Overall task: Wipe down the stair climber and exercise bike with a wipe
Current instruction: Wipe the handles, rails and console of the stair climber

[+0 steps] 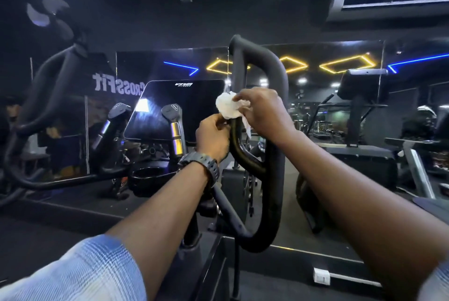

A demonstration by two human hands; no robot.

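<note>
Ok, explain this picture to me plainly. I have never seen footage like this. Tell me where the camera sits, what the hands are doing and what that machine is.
The camera sits on the person's head, looking forward and down, so both forearms reach in from below. This is a dark gym. The right hand presses a crumpled white wipe against a looped black handlebar of an exercise machine. The left hand, with a black wristwatch, grips the same bar just below the wipe. Left of them is the machine's dark console screen; behind it, a wall mirror reflects coloured lights.

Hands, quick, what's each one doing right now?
Left hand: closed around the black handlebar loop.
Right hand: closed on the crumpled white wipe, pressing it against the loop.
</note>
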